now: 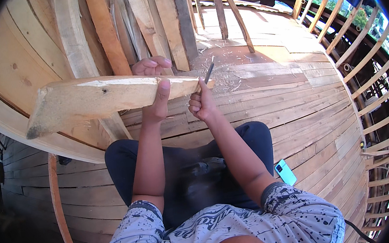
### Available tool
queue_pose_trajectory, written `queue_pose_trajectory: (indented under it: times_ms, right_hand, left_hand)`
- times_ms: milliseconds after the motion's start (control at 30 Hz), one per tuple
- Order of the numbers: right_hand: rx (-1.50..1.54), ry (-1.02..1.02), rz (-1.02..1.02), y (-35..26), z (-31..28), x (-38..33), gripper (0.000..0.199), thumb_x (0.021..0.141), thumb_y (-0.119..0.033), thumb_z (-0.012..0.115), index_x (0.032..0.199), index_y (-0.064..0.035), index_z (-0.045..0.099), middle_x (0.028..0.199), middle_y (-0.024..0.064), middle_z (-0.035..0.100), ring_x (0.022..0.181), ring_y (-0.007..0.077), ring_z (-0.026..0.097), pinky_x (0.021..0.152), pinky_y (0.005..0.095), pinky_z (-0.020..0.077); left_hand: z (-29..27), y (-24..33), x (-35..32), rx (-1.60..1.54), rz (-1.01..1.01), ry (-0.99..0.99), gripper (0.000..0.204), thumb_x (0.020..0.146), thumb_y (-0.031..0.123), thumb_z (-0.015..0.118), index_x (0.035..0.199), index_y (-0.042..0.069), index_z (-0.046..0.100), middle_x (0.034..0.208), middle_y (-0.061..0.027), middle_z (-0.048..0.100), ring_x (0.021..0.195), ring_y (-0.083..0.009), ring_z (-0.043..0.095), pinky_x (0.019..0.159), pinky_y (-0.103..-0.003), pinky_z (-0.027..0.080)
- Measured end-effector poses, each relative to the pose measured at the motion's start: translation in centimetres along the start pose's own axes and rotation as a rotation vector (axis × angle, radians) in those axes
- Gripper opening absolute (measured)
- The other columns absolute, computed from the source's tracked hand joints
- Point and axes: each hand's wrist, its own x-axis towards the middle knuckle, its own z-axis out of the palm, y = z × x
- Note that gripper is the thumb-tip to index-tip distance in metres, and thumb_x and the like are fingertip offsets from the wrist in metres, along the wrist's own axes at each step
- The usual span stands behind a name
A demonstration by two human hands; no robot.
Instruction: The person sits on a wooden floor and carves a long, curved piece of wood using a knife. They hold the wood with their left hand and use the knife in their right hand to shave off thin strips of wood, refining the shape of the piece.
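Note:
A long piece of pale wood point(94, 99), broad at its left end and narrowing to the right, is held up level in front of me. My left hand point(157, 94) grips it near the middle, thumb on the near face and fingers behind the top edge. At the narrow right end, my right hand point(203, 103) is closed round a knife point(209, 72), whose dark blade points up past the wood's tip. Its handle is mostly hidden in the fist. A whitish cut strip runs along the wood's upper edge.
Wooden planks point(125, 30) lean upright at the far left. Shavings point(234, 73) litter the plank floor point(306, 110) beyond my hands. A light blue phone point(285, 172) lies by my right knee. A slatted wooden railing point(375, 99) curves along the right.

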Motion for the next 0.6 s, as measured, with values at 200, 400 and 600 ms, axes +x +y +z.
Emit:
queue_pose_trajectory:
  times_ms: [200, 400, 600]
  right_hand:
    - [0.060, 0.054, -0.060, -0.3, 0.2, 2.4, 0.039, 0.105, -0.035, 0.047, 0.072, -0.0174, 0.035, 0.053, -0.0065, 0.019, 0.041, 0.0085, 0.017, 0.038, 0.0263, 0.0147]
    - [0.074, 0.126, -0.149, -1.0, -1.3, 3.5, 0.040, 0.106, -0.033, 0.045, 0.070, -0.0182, 0.035, 0.052, -0.0073, 0.019, 0.041, 0.0075, 0.017, 0.038, 0.0254, 0.0134]
    - [0.020, 0.122, -0.105, -1.6, -2.0, 3.2, 0.041, 0.106, -0.035, 0.045, 0.069, -0.0199, 0.034, 0.053, -0.0075, 0.020, 0.041, 0.0078, 0.016, 0.038, 0.0251, 0.0130]
  left_hand:
    - [0.2, 2.3, 1.2, 0.442, 0.219, 0.290, 0.078, 0.085, 0.010, 0.072, 0.142, 0.000, 0.020, 0.136, -0.0148, 0.040, 0.121, -0.0256, 0.049, 0.107, -0.045, 0.043]
    - [1.3, 5.4, 1.0, 0.331, 0.289, 0.484, 0.061, 0.086, 0.013, 0.063, 0.137, 0.001, 0.033, 0.130, -0.0141, 0.045, 0.124, -0.0281, 0.047, 0.109, -0.047, 0.040]
    - [1.1, 6.0, -0.1, -0.056, 0.234, 0.350, 0.063, 0.080, 0.028, 0.064, 0.133, 0.006, 0.039, 0.120, -0.0129, 0.047, 0.121, -0.0295, 0.047, 0.109, -0.049, 0.036]
